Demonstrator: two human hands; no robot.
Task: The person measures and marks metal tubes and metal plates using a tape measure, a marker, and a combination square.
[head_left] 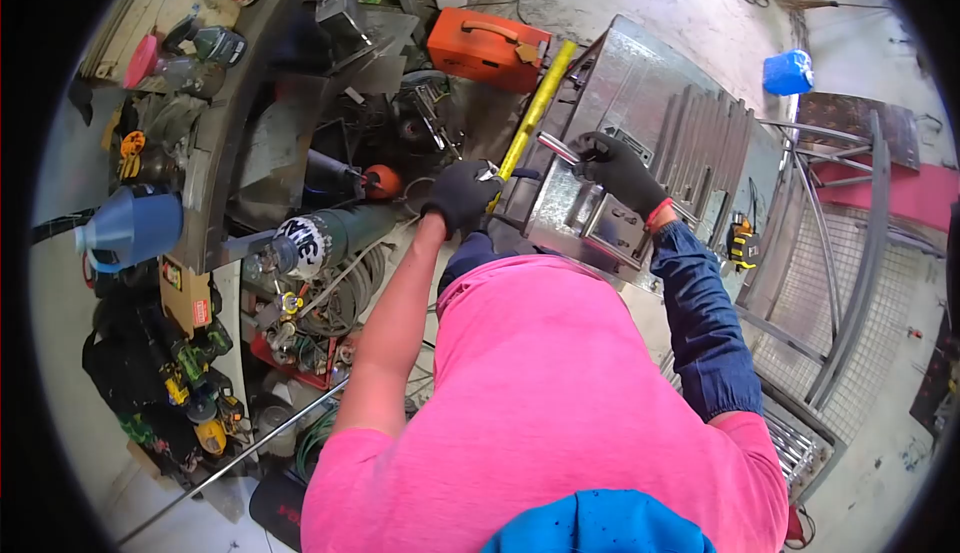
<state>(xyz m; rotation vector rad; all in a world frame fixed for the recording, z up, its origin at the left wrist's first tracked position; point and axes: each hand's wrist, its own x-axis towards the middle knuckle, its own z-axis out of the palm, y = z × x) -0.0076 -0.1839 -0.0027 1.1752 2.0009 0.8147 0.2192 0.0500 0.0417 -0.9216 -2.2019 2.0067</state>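
My left hand (pixel 463 196), in a dark glove, is closed at the lower end of a long yellow tape-measure blade (pixel 535 108). The blade slants up and away past the near edge of the metal table. A small shiny piece shows at the fingers of this hand. Over the table's left corner, my right hand (pixel 618 171), also gloved, is closed round a short, slim silvery rod (pixel 557 147) that points left towards the blade. Just below that hand, a metal frame piece (pixel 615 228) lies on the table (pixel 625 73).
Several long steel bars (pixel 695 143) lie side by side on the table, near a yellow-and-black tape measure (pixel 742 243). An orange case (pixel 487 50) stands beyond. Left are a gas cylinder (pixel 345 236) and a cluttered bench (pixel 225 123). A tubular metal frame (pixel 870 253) stands right.
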